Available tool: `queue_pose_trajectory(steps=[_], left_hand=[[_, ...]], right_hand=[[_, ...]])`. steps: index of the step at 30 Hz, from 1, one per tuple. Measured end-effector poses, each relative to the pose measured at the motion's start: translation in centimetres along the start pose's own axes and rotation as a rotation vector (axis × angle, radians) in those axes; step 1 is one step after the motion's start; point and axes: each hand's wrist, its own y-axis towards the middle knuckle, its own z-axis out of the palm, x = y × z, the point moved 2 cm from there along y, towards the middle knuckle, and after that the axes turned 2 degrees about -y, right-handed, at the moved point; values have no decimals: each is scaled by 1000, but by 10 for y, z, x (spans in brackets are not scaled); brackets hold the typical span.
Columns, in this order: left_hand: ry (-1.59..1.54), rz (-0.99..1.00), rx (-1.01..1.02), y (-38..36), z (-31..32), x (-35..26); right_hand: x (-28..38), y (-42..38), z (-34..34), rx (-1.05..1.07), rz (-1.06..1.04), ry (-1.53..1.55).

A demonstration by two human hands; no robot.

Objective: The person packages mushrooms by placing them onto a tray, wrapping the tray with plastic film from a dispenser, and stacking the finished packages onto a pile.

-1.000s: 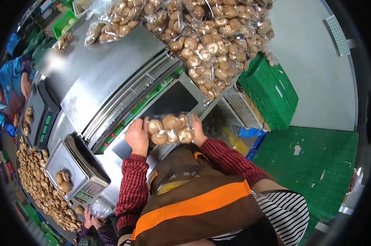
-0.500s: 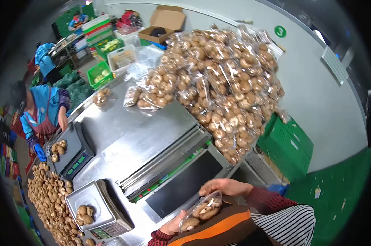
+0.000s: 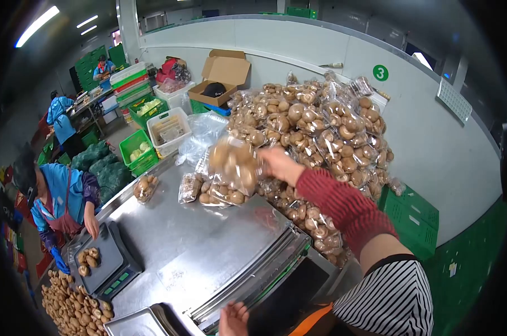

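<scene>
My right hand [image 3: 281, 164] stretches out to the far side of the steel table, its fingers closed on a clear plastic bag of mushrooms [image 3: 232, 162]. Motion blurs this bag, which is in front of a large heap of bagged mushrooms [image 3: 343, 120]. Below it, more bagged mushrooms [image 3: 222, 194] rest on the table. My left hand [image 3: 234, 319] is low at the bottom edge, beside the sealing machine's long metal bar [image 3: 253, 269]. Its fingers are a little apart and hold nothing.
A co-worker in blue [image 3: 63, 196] reaches over a dark scale [image 3: 110, 260] bearing mushrooms. Loose mushrooms [image 3: 77, 308] are piled at lower left, near a second scale's tray [image 3: 133, 325]. One mushroom bag [image 3: 146, 189] sits by the table's left rim. Green crates [image 3: 413, 218] stand at right.
My right hand has moved from near my body out to the heap, with a bag of mushrooms. My left hand, earlier at a mushroom bag, is now without one. The view has tilted up.
</scene>
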Motion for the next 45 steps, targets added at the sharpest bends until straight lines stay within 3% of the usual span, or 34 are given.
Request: queue_pose_trajectory(steps=[1, 2, 3, 4, 8, 9, 12, 14, 16, 18, 20, 21, 23, 24, 25, 26, 28, 29, 32, 34, 36, 38, 41, 45], left_hand=[[-15, 1, -30, 8, -19, -1], [-31, 2, -62, 15, -33, -1], [-36, 5, -75, 15, -32, -6], [-39, 35, -124, 12, -25, -9], [-20, 108, -129, -1, 2, -19], [-23, 134, -100, -6, 8, -20], [148, 216, -86, -9, -21, -22], [186, 442, -88, -23, -40, -46], [346, 721, -489, -42, -73, -75], [219, 917, -767, -55, -130, -92], [350, 1138, -1087, -74, -167, -119], [346, 1237, -1180, -82, -190, -136], [366, 1380, -1276, -100, -218, -167], [359, 1414, -1286, -106, -222, -178], [334, 1402, -1240, -110, -224, -186], [311, 1390, -1186, -110, -224, -193], [314, 1332, -1076, -97, -221, -194], [345, 1272, -1013, -83, -211, -188], [428, 1082, -835, -23, -182, -158], [593, 977, -673, 4, -114, -146], [1056, 995, -590, 29, -74, -139], [1222, 999, -571, 52, -57, -137], [1271, 1053, -469, 72, -60, -144], [1505, 1034, -330, 76, -55, -150]], right_hand=[[24, 22, -5, 21, -28, -26], [23, 66, -24, 70, -254, -77], [45, 77, -17, -94, -219, -103], [53, 106, -20, -267, -185, 107], [46, 168, -40, -482, -197, 112], [37, 174, -55, -505, -206, -3], [-1, 190, -99, -593, -417, -830], [-20, 171, -82, -616, -579, -706], [-15, 84, 25, -537, -822, -569], [-57, 53, 83, -224, -676, -608], [-124, -8, 167, 303, -450, -370], [-126, -70, 222, 406, -205, -498], [-161, -135, 286, 799, -130, -568], [-166, -164, 317, 740, -38, -376], [-168, -179, 339, 669, 42, -184], [-166, -180, 347, 644, 24, -200], [-151, -168, 347, 246, -373, -7], [-144, -156, 336, 144, -531, -6], [-132, -93, 301, 1, -545, -212], [-142, -52, 292, 168, -374, -713], [-185, -15, 285, 514, -54, -860], [-201, -25, 293, 642, 183, -787], [-199, -43, 286, 758, 72, -756], [-181, -66, 225, 683, 75, -806]])
